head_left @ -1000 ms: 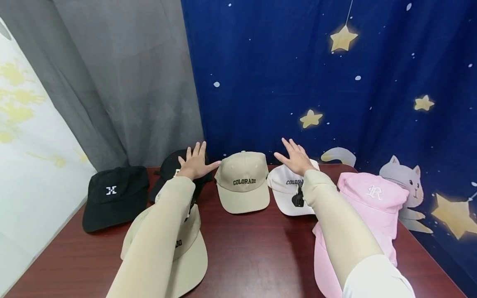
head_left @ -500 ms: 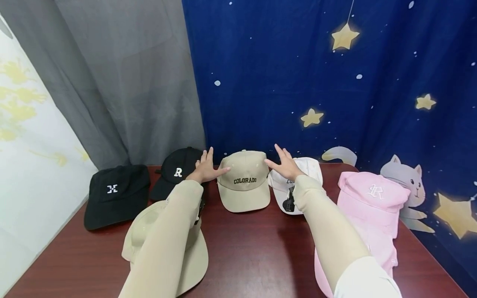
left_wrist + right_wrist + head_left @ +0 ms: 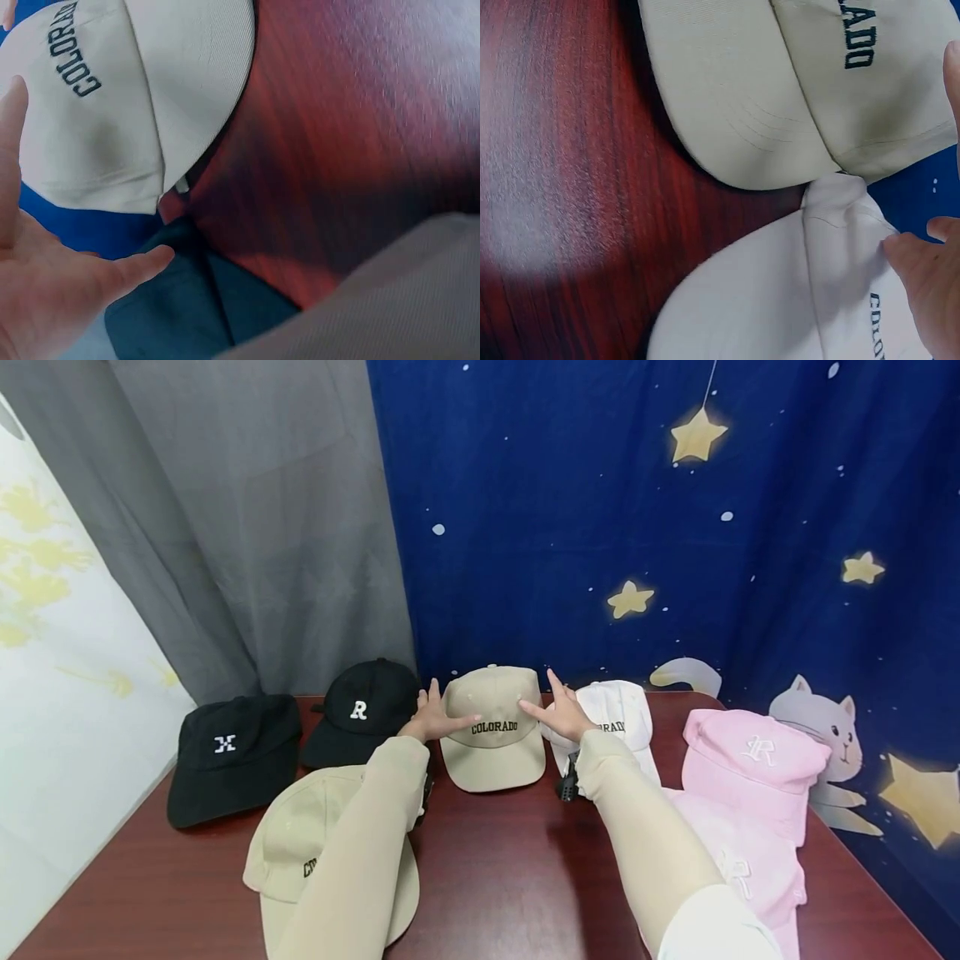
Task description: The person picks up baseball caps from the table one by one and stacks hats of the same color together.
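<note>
A beige cap [image 3: 491, 764] with COLORADO on its front sits at the back middle of the table, brim toward me. My left hand [image 3: 431, 717] is spread at its left side, the thumb reaching across the front of the crown in the head view. On the other side my right hand [image 3: 564, 712] is spread too, its thumb over the crown's right part and its palm in front of a white COLORADO cap [image 3: 633, 714]. Neither hand grips anything. In the left wrist view the beige cap [image 3: 90, 142] lies just beyond the fingers; the right wrist view shows the white cap [image 3: 750, 300] beneath the fingers.
Two black caps, one with an R [image 3: 375, 693] and one with an X-like mark [image 3: 232, 760], stand at the left. Another beige cap [image 3: 300, 827] lies under my left forearm. Pink caps [image 3: 750, 760] stand at the right on the dark red table [image 3: 495, 877], with curtains behind.
Both hands have come down and inward from either side, closing in on the middle beige cap. The black R cap and more of the front beige cap are uncovered. The caps keep their places.
</note>
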Demonstrator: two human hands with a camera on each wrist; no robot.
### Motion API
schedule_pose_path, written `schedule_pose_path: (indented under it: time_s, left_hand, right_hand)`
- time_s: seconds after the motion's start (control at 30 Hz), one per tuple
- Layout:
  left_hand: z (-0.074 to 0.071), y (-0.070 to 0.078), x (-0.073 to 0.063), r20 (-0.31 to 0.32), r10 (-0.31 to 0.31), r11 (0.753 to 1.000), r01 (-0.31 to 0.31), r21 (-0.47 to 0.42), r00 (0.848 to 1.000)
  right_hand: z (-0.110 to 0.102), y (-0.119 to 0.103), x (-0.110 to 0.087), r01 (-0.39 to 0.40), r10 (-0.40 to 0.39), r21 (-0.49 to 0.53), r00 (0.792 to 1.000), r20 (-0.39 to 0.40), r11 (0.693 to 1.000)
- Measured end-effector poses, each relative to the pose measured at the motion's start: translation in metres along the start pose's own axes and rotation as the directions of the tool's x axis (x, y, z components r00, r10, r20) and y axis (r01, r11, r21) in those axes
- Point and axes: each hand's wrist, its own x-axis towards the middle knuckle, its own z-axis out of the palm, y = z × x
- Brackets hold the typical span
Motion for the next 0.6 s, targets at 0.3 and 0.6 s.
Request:
schedule_pose_path:
  time_s: [0.3,0.6]
  left_hand:
    - [0.022,-0.009,0.008,-0.023,-0.044,0.996,0.042,-0.075,0.999]
    - [0.032,-0.014,0.008,-0.06,-0.032,0.986,0.022,-0.162,0.998]
  right_hand:
    - [0.015,-0.004,-0.001,0.009,-0.009,0.041,1.0,0.015,0.999]
    - [0.031,0.001,0.006,-0.027,0.026,0.037,0.999,0.018,0.999]
